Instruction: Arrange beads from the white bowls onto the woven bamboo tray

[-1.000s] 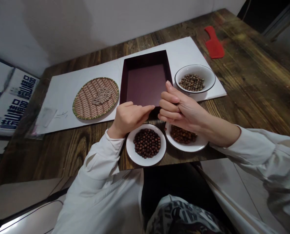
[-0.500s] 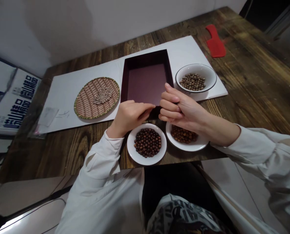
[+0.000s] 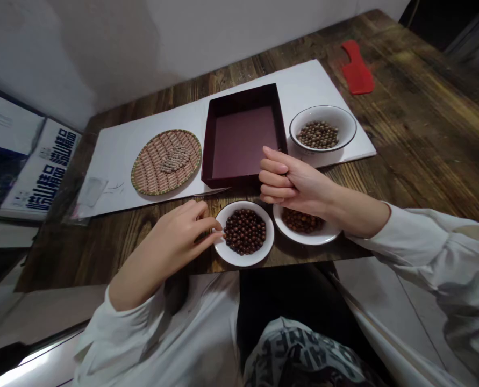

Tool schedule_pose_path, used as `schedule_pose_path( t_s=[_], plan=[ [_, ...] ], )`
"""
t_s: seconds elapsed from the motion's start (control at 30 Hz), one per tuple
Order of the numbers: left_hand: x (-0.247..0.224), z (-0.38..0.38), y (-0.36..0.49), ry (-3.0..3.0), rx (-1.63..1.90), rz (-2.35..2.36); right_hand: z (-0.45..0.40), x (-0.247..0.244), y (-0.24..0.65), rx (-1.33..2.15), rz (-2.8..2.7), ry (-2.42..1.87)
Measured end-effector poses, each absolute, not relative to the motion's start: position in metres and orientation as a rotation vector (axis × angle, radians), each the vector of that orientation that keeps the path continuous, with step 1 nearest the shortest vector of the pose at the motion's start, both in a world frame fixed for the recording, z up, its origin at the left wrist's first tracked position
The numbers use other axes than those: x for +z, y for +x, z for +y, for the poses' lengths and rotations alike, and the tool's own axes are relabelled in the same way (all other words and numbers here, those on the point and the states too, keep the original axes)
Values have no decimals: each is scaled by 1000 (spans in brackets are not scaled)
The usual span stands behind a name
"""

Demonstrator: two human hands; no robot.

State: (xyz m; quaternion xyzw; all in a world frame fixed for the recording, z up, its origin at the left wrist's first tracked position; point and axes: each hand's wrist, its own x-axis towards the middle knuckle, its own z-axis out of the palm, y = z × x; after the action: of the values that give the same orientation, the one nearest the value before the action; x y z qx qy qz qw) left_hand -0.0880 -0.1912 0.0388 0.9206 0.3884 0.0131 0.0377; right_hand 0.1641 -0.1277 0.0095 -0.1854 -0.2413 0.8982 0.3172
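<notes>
My left hand [image 3: 185, 231] is at the left rim of a white bowl [image 3: 243, 261] of dark brown round beads [image 3: 245, 232]. Its thumb and index finger come together by the nearest beads; whether one is between them is too small to tell. My right hand [image 3: 291, 180] is curled closed, palm side showing, and whatever its fingers may hold is hidden. It hovers above a second white bowl [image 3: 308, 238] of lighter brown beads [image 3: 302, 221], partly covering it. Just behind the hands stands a dark maroon open box [image 3: 245, 142].
A round woven mat [image 3: 148, 166] with a cluster of small pale beads [image 3: 175, 159] lies on a white board [image 3: 118, 137]. At the right, a white bowl [image 3: 346, 121] holds greenish-brown beads [image 3: 318, 135]. Beyond the board is a red comb [image 3: 358, 72]. Printed packages [image 3: 45, 172] stand at far left.
My left hand has moved from beside my right hand down and left to the rim of the dark-bead bowl. My right hand remains curled, almost in place.
</notes>
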Motion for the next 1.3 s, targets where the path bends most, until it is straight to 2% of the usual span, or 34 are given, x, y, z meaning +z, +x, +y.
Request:
schedule_pose_path(
  t_s=[0.1, 0.53, 0.93, 1.3],
  plan=[
    [38, -194, -83, 2849, -103, 1234, -128, 10, 165, 2365, -649, -499],
    [35, -199, -69, 2835, -320, 1299, -125, 8, 165, 2373, -635, -495],
    [52, -200, -30, 2675, -876, 1556, -124, 8, 165, 2350, -571, -506],
    [60, -207, -23, 2649, -976, 1612, -123, 10, 166, 2338, -548, -514]
  ],
)
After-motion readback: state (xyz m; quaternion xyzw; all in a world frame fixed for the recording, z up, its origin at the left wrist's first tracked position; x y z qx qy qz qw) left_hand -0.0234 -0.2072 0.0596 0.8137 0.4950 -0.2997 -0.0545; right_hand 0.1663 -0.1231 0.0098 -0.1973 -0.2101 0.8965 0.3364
